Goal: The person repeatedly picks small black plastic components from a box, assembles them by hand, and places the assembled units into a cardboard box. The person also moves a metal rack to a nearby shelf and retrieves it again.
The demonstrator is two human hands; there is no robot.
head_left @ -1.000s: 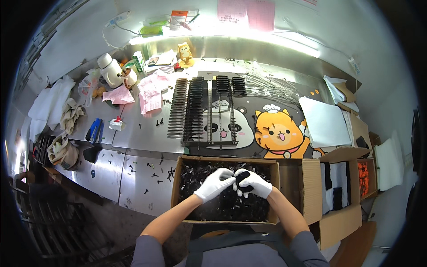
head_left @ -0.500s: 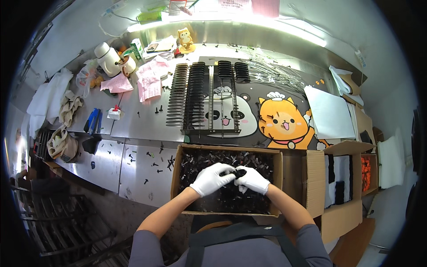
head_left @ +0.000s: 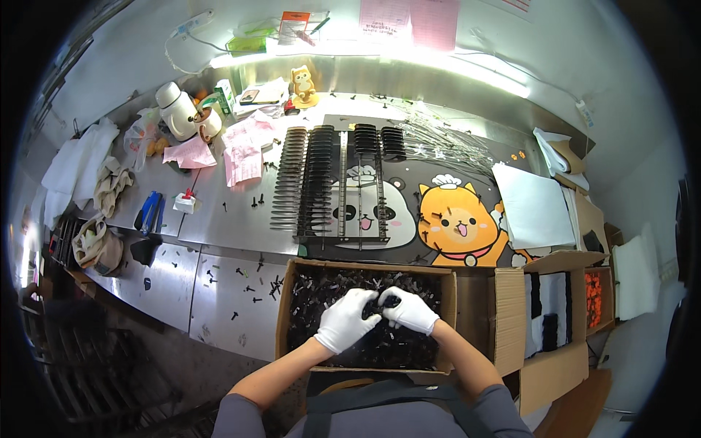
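Observation:
Both my hands wear white gloves and are over an open cardboard box [head_left: 282, 310] filled with small black parts [head_left: 321, 285]. My right hand [head_left: 413, 311] has its fingers curled around a small clump of black parts [head_left: 392, 301]; their exact shape is too small to make out. Close by on the left, my left hand [head_left: 346, 321] holds its thumb and fingers apart, facing the right hand. Nothing plainly shows between them. Beyond the box stands a metal rack [head_left: 342, 239] with rows of stacked black pieces [head_left: 320, 182].
Loose black screw-like parts [head_left: 276, 286] lie on the metal bench left of the box. Right of it is an open carton [head_left: 509, 314] with black and grey contents. Thin metal rods [head_left: 453, 139] lie at the back. A blue-handled tool [head_left: 150, 212], papers and a white jug [head_left: 175, 113] occupy the left.
My left thumb and fingers have parted and drawn slightly away from the right hand, which still holds the black clump. The whole view has tilted up a little.

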